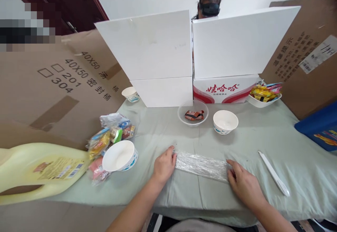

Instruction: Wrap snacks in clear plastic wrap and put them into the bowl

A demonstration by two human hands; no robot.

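2 hands press flat on a strip of clear plastic wrap (201, 164) at the tabletop's (263, 140) near edge: left hand (164, 165) at its 9 o'clock end, right hand (243, 182) at 3 o'clock, fingers spread. At 12 o'clock stand a glass bowl (193, 113) and paper bowl (225, 121).

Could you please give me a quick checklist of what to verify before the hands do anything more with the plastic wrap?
1. Left hand on the left end of the plastic wrap: ok.
2. Right hand on its right end: ok.
3. Wrap lying flat on the green cloth: not ok, it looks crumpled.
4. Glass bowl and paper bowl apart from the wrap: ok.
5. White cutter beside the right hand, untouched: ok.
6. Whether the wrap is one layer: cannot tell.
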